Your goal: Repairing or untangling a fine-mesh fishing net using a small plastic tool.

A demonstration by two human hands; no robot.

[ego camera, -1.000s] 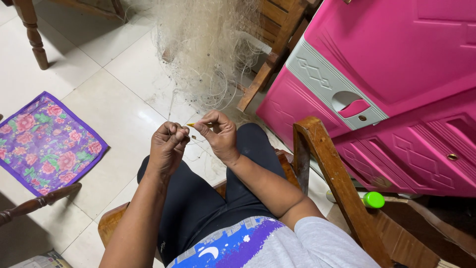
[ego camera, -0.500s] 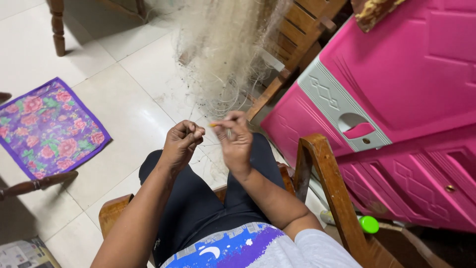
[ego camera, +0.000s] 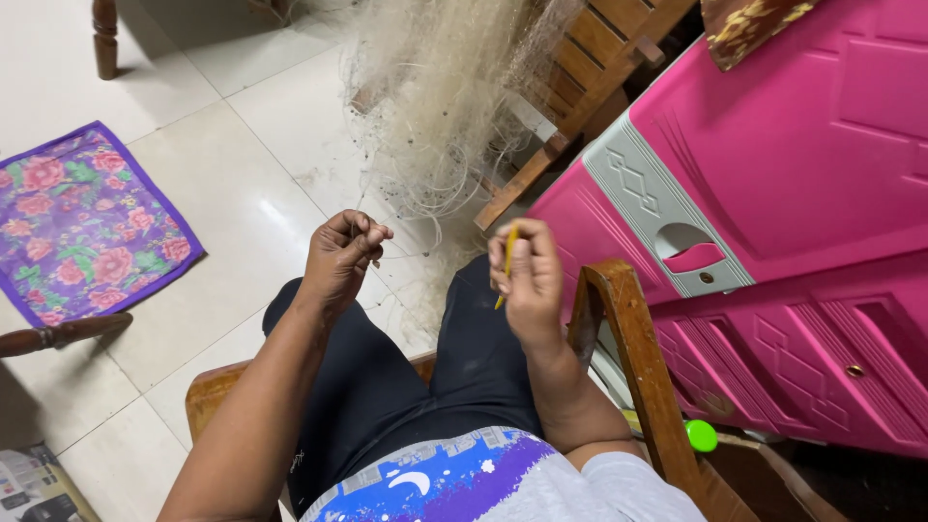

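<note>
View: a seated person's lap and two bare hands are seen from above, on a wooden chair (ego camera: 633, 367).
Left hand (ego camera: 340, 253): curled nearly into a fist above the left knee, fingertips pressed together; fine strands of the net appear to be pinched there, though the thread itself is too thin to be made out for certain.
Right hand (ego camera: 527, 275): fingers closed around a slim yellow netting needle (ego camera: 507, 263), which is held upright between thumb and fingers above the right knee.
Fishing net (ego camera: 445, 106): a pale, tangled mass of fine mesh is draped over a slatted wooden bench (ego camera: 590, 87) ahead of the knees and trails down to the tiled floor (ego camera: 242, 174) between the two hands.
Hands apart: a clear gap is seen between them.
Clothing: dark trousers and a blue, purple and white shirt are worn.
Right side: a bright pink plastic cabinet (ego camera: 802, 193) with a grey panel stands just beside the chair's armrest.
Left side: a purple floral cloth (ego camera: 82, 217) lies flat on the floor.
Lower right: a small green cap (ego camera: 702, 435) is seen near the chair leg.
</note>
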